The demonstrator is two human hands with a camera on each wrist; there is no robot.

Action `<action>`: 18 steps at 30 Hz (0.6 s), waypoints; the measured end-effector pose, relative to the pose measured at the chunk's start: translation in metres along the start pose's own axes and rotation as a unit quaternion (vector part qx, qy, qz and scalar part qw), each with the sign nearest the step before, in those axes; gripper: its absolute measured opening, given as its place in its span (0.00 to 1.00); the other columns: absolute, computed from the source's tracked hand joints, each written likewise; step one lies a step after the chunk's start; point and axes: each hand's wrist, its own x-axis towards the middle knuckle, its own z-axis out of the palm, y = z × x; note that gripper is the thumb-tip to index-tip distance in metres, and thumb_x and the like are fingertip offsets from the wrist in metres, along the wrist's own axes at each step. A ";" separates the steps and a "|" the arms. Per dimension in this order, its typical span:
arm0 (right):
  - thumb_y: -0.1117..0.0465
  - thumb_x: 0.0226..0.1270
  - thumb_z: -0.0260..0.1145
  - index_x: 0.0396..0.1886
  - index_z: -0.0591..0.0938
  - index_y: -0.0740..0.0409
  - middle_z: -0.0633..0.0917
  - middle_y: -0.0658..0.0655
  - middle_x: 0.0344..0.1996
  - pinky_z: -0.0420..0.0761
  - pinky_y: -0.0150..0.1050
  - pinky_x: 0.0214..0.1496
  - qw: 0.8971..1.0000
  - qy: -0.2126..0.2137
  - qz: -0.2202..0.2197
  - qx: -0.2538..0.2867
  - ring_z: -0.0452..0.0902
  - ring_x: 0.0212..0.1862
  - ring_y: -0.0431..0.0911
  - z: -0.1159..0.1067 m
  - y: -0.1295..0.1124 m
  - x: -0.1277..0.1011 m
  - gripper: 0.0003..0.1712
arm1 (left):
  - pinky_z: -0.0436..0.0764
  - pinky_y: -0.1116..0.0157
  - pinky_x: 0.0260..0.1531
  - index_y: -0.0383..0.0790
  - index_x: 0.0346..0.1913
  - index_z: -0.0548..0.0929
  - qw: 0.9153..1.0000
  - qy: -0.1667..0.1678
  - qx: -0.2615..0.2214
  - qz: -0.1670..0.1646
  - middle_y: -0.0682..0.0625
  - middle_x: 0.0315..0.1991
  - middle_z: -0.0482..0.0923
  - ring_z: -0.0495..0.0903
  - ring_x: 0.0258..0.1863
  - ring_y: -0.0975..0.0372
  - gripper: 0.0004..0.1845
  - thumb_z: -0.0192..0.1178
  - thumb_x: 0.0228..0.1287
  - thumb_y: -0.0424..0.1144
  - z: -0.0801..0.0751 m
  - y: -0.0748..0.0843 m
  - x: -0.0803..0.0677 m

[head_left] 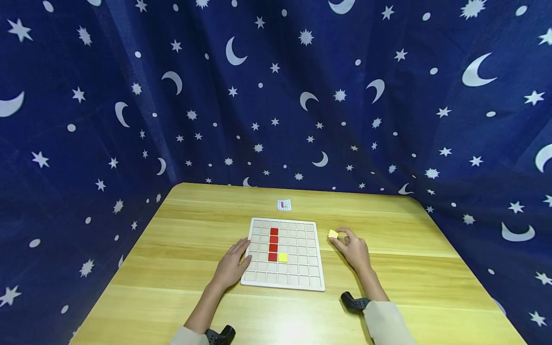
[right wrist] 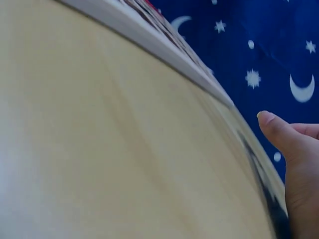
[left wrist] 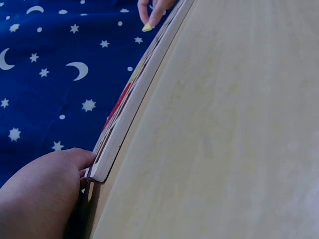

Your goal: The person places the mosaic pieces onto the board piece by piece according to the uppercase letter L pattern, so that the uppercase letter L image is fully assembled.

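A pale grid board (head_left: 302, 282) lies on the table with a column of red square tiles (head_left: 273, 243) in it. One yellow square tile (head_left: 282, 258) sits to the right of the lowest red one. At the board's left edge rests my left hand (head_left: 230, 268), thumb and fingers extended against the rim. To the right of the board, my right hand (head_left: 355, 252) pinches another yellow tile (head_left: 333, 234) between thumb and fingertips. That tile also shows as a yellow sliver in the left wrist view, while in the right wrist view it is mostly hidden.
Behind the board lies a small card (head_left: 284, 205) printed with a grid pattern. The wooden table (head_left: 172, 268) ends at a dark blue curtain (head_left: 276, 96) with moons and stars. Black devices (head_left: 354, 303) are strapped at both wrists.
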 end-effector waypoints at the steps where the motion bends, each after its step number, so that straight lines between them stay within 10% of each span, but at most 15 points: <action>1: 0.52 0.51 0.73 0.42 0.80 0.56 0.56 0.40 0.07 0.49 0.28 0.11 1.000 0.006 -0.009 0.005 0.43 0.12 0.32 0.001 -0.003 -0.002 0.21 | 0.57 0.56 0.66 0.34 0.63 0.69 1.000 -0.002 0.001 -0.003 0.44 0.64 0.65 0.59 0.66 0.52 0.25 0.53 0.67 0.43 0.000 0.000 0.000; 18: 0.57 0.43 0.76 0.38 0.83 0.53 0.57 0.36 0.11 0.52 0.23 0.14 0.987 -0.009 -0.137 0.083 0.47 0.15 0.28 0.021 -0.077 -0.021 0.18 | 0.57 0.56 0.66 0.34 0.63 0.69 1.000 -0.004 0.000 -0.008 0.44 0.65 0.65 0.59 0.66 0.52 0.25 0.54 0.66 0.42 0.000 0.002 0.000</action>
